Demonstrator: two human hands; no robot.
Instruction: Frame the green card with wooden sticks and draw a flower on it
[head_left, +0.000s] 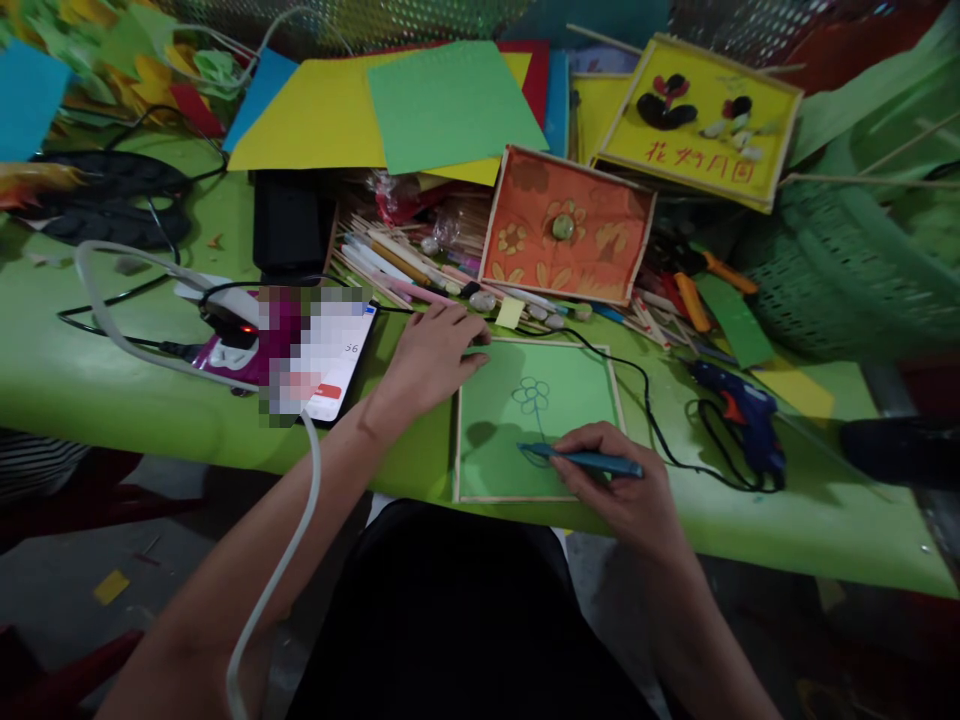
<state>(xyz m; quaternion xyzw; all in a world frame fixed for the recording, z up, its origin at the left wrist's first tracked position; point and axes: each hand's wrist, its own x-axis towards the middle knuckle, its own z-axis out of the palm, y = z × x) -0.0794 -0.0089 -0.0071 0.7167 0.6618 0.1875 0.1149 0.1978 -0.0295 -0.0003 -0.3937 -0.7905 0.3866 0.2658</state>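
A green card edged with thin wooden strips lies near the front of the table. On it is a drawn flower with a stem and a curved line low on one side. My right hand grips a blue pen, its tip on the card beside the stem. My left hand rests at the card's upper left corner, fingers loosely spread and holding nothing. A lit phone, partly blurred out, lies left of that hand.
A glue gun with a black cord lies at right, near a green basket. Framed orange and yellow pictures stand behind. Coloured paper, sticks and pens crowd the back. A power strip and cables lie at left.
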